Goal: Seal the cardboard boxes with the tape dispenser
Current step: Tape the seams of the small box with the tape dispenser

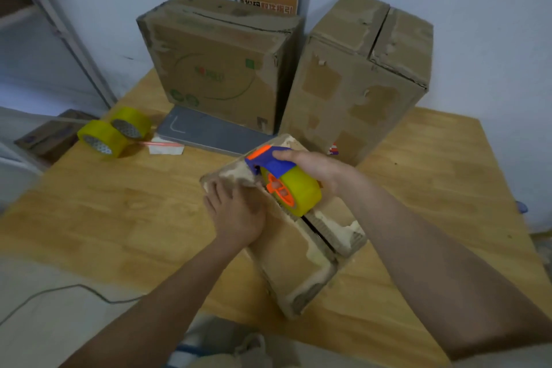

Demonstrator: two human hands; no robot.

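A small, worn brown cardboard box (294, 251) is seen lying on a light wooden table (98, 203), its top flaps meeting along a dark centre seam. The box is pressed down near its far end by the left hand (236, 212), laid flat with fingers straight and slightly spread. A blue-and-orange plastic tape dispenser (282, 179), loaded with a yellow roll, is gripped from the side by the right hand (318, 172), the fingers curled round it and the index finger laid along the blue top; the dispenser is held over the seam at the box's far half, and contact with the cardboard cannot be told. Two larger cardboard boxes (221, 60) (361, 75) are stood side by side against the wall behind. Two spare yellow tape rolls (115, 131) are left near the table's left edge, beside a flat grey slab (209, 133).
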